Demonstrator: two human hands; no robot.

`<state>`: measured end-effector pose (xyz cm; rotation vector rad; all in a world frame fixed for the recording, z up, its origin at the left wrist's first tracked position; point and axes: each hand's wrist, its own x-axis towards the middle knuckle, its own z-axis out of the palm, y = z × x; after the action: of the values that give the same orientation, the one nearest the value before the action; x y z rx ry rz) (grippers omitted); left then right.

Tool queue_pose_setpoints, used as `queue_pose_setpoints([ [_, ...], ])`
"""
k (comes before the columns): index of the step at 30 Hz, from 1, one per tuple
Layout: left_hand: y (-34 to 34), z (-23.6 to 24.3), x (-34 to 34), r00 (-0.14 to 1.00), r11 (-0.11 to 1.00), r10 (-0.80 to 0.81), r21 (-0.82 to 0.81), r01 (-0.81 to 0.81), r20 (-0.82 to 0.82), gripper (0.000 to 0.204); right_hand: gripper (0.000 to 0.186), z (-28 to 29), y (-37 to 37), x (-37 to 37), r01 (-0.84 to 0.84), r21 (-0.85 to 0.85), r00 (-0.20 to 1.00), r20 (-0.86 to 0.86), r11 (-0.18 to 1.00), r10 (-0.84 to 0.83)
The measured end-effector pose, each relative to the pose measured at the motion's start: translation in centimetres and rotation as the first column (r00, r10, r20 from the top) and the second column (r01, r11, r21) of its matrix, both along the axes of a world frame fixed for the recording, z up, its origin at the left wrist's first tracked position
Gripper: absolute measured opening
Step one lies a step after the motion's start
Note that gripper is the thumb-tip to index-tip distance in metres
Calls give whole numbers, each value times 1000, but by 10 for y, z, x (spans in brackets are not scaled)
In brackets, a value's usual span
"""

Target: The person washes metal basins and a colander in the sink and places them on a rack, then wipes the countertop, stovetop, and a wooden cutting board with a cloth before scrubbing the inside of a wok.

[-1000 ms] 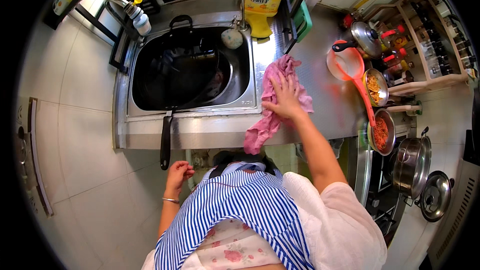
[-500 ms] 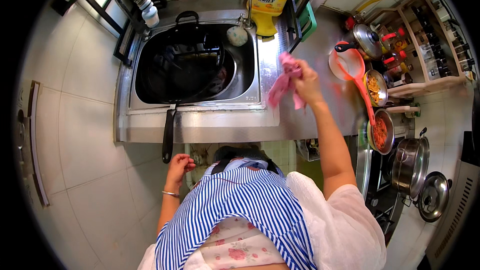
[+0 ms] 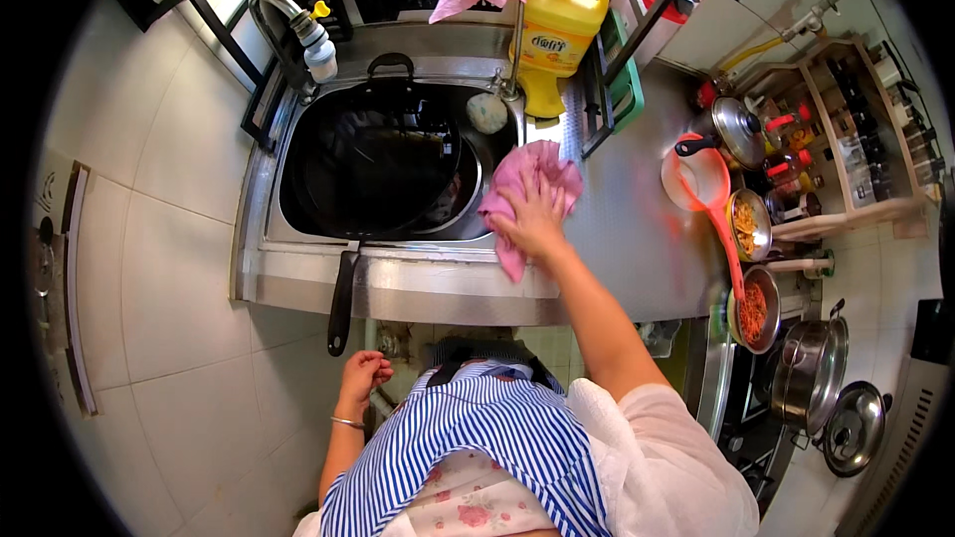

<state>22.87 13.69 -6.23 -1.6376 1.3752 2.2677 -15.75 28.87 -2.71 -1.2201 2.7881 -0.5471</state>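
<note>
My right hand (image 3: 532,214) lies with spread fingers on a crumpled pink cloth (image 3: 560,179) at the right rim of the steel sink (image 3: 277,251). A large black wok (image 3: 358,179) rests in the sink over a steel vessel, its black handle (image 3: 341,303) sticking out over the front edge. My left hand (image 3: 363,373) hangs below that handle with its fingers loosely curled and nothing seen in them. A round scrubber (image 3: 486,113) sits at the sink's back right corner, beside a yellow detergent jug (image 3: 554,25).
The steel counter (image 3: 637,249) carries a red strainer ladle (image 3: 696,179), a lidded pot (image 3: 739,134) and bowls of shredded food (image 3: 751,308). A wooden spice rack (image 3: 846,129) is on the right, a stockpot (image 3: 806,378) at lower right, a faucet (image 3: 308,35) at back left.
My right hand lifted the bunched cloth off the counter and has brought it left, spread under my fingers at the sink's rim. The view has shifted a little.
</note>
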Motion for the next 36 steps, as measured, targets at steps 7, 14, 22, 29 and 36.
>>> queue_pose_setpoints([
  [7,13,8,25,995,995,95,-29,-95,10,15,52,-3,-45,-66,-2,69,1000,-28,998,4],
  [14,21,6,59,993,993,114,21,-115,27,15,33,-16,-31,-54,-47,-394,993,-121,918,-1],
  [22,-9,-9,60,997,999,32,33,-30,-75,17,32,-9,44,92,45,-442,997,74,896,-13],
  [29,-36,-10,80,995,999,-29,24,31,-98,15,54,20,34,135,-206,-99,975,65,974,213],
  [36,-43,-15,112,999,998,41,57,-39,-35,13,59,13,-85,192,-470,-91,879,38,878,475],
])
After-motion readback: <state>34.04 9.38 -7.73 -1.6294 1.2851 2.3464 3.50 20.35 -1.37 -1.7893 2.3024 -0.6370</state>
